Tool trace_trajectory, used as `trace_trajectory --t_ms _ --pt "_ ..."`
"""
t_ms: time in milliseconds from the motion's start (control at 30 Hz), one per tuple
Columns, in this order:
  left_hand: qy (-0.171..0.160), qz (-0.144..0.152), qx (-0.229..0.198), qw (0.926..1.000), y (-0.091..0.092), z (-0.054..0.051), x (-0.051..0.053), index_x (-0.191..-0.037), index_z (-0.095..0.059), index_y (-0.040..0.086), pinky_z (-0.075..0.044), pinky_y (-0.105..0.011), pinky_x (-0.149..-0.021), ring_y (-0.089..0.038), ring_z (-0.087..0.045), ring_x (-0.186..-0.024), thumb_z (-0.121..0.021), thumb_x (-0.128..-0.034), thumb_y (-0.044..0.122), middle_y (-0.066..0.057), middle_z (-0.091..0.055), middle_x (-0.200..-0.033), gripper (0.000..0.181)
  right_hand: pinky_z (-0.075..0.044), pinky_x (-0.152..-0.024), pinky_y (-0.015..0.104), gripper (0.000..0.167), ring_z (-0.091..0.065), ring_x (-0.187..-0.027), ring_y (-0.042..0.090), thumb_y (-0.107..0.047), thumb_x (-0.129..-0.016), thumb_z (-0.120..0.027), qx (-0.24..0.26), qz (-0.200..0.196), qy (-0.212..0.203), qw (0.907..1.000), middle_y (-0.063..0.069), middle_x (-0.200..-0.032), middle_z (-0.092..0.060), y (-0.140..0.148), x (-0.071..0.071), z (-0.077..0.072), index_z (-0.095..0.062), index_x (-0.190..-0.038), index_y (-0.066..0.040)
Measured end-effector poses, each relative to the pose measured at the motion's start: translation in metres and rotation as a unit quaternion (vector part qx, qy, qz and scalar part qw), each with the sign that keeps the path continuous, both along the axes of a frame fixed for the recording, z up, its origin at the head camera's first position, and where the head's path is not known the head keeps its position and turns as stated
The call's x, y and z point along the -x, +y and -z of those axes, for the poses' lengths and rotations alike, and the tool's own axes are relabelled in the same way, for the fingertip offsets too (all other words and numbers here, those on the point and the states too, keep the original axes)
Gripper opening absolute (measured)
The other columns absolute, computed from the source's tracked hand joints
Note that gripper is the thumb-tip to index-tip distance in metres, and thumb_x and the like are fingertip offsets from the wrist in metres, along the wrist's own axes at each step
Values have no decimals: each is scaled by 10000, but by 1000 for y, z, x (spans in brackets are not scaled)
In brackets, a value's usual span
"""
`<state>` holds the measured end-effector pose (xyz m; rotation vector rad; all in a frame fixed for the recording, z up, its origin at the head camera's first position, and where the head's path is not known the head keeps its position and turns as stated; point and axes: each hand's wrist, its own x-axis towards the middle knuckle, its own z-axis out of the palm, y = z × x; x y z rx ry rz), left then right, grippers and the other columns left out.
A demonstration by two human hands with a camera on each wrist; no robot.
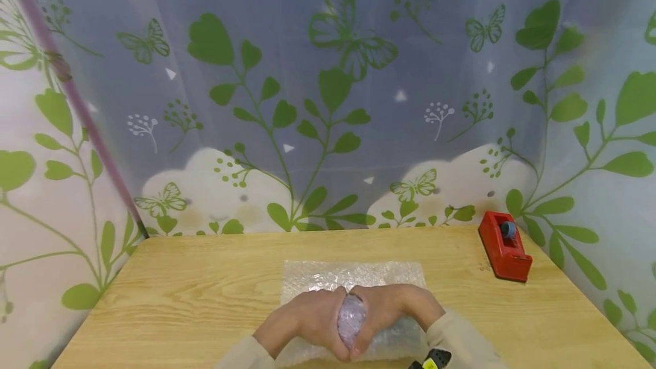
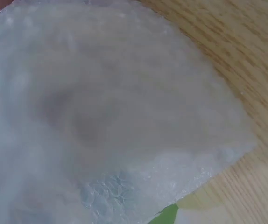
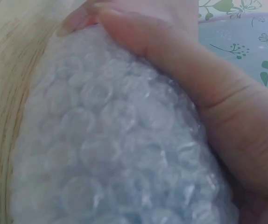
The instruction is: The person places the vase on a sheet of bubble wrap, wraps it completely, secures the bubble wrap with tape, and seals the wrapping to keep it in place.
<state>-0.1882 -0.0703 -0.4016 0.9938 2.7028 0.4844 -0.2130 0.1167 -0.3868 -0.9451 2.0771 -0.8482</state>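
A clear bubble wrap sheet (image 1: 307, 273) lies on the wooden table. Above it my left hand (image 1: 316, 316) and right hand (image 1: 380, 311) meet, curled round a bubble-wrapped bundle (image 1: 352, 319) from both sides. Fingers and thumbs come together at its far and near ends. Close up in the right wrist view, the bundle (image 3: 110, 135) shows rows of round bubbles, with a thumb (image 3: 171, 51) along its edge. Blurred bubble wrap (image 2: 124, 93) fills most of the left wrist view. What the bundle contains, if anything, cannot be made out.
A red tape dispenser (image 1: 504, 249) with a blue roll stands at the table's back right. Patterned curtains (image 1: 348, 130) with green leaves and butterflies hang behind the table (image 1: 205, 289) and along both sides. A dark band with a yellow-green patch (image 1: 430, 362) is near my right sleeve.
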Motion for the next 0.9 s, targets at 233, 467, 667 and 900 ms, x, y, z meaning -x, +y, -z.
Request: trace_trajectory --t_ms 233,467,667,900 --pt "-139 -182 120 9997 0 0 0 -1001 -499 168 -436 -227 -542 -41 -498 -622 -851 -515 461 112 -506 -754 669 -434 -904 437 1081 -481 -1109 241 -624 -560 -813 -1154 1087 2050 9658 35 -1231 -513 8 -20 -4 -409 -1394 -68" --pt "-136 -173 224 9995 0 -1 2 -1001 -511 156 -448 -241 -563 -55 -516 -646 -851 -506 467 97 -525 -771 676 -442 -939 428 972 -498 -1139 269 -634 -648 -752 -1193 694 4178 8980 81 -1270 -527 4 -44 -8 -468 -1347 -21" --pt "-364 -53 121 9992 -1 -1 5 -1039 -495 139 -460 -235 -619 -60 -523 -690 -855 -538 452 87 -521 -810 691 -494 -827 442 954 -529 -1058 282 -591 -639 -769 -1501 904 4338 8838 92 -1205 -518 -4 -58 7 -429 -1326 -23" --pt "-511 238 21 9984 1 -2 11 -1042 -500 140 -460 -218 -628 -47 -521 -699 -853 -558 437 103 -513 -826 668 -512 -743 434 871 -569 -954 277 -559 -686 -736 -1363 1305 4923 8497 110 -1100 -555 -5 -59 25 -445 -1301 -15"
